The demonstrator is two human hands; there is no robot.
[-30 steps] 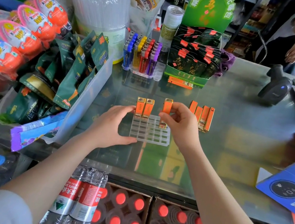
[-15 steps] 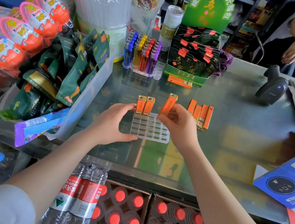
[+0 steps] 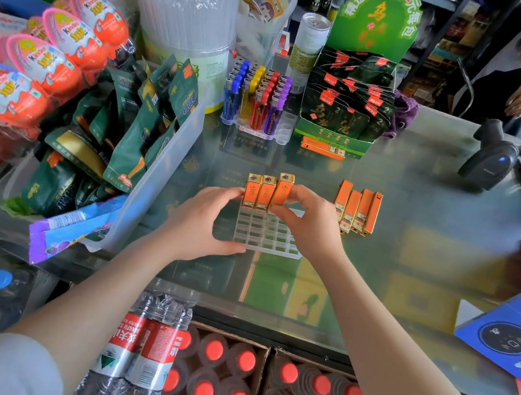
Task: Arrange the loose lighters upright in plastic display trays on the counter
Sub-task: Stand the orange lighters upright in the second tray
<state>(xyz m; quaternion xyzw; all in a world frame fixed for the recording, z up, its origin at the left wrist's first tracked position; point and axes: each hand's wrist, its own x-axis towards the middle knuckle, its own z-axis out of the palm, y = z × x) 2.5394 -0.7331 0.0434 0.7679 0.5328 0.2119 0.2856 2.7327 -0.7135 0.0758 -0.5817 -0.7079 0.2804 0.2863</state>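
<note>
Between the two hands, near the middle of the table [image 3: 426, 198], lay a clear plastic tray [image 3: 266, 236] with a grid of small cells. The left hand [image 3: 204, 222] was spread along the tray's left edge and seemed to steady it, with fingertips close to the two lighters [image 3: 259, 192] standing upright in the far row. The right hand [image 3: 310, 222] was pinching a third lighter [image 3: 283, 190] between thumb and fingers. Its long axis was almost vertical, and it stood a little higher than its neighbours, so I judged it was not yet fully down in its cell.

The coming move depended on this: the free cell was straight below the held lighter, just beside the second one, so the lighter needed only to go down along its own axis.

Four loose lighters [image 3: 357, 211] lay flat to the right of the tray, side by side, long axes pointing away from the person. The right hand was nearer to them, and nothing stood between. A full tray of coloured lighters [image 3: 255, 99] stood farther back, well apart.
</note>
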